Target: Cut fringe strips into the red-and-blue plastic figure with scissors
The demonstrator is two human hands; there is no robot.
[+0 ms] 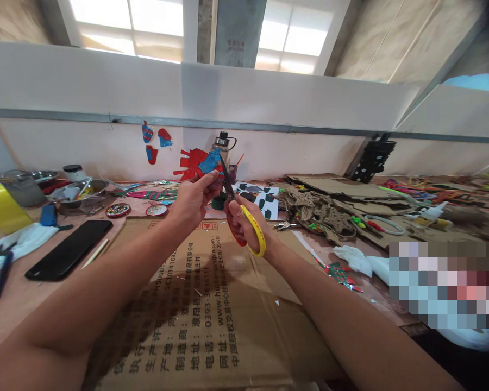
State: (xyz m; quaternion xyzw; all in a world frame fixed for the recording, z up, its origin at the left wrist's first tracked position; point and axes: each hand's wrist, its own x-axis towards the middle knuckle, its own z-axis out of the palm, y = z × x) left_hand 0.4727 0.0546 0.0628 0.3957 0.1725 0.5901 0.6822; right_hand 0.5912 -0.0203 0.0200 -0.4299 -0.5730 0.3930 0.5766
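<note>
Up over the far part of the cardboard, my left hand (192,200) pinches a red and blue cut-out (208,162) with a fringed left edge; whether it is paper or cloth I cannot tell. Gripped in my right hand (250,214) is a pair of scissors (262,239) with one yellow and one red handle loop. The dark blades point up and lie at the right edge of the cut-out. Whether they touch it is unclear. Below both hands lies a flat printed cardboard sheet (236,304) with a few small scraps on it.
A black phone (69,250) and a blue pen (2,277) lie at left, near metal bowls (100,187). Behind my hands stands a bottle (221,142). Braided brown cord (326,212), cardboard pieces (330,183) and a glue bottle (432,213) are at right.
</note>
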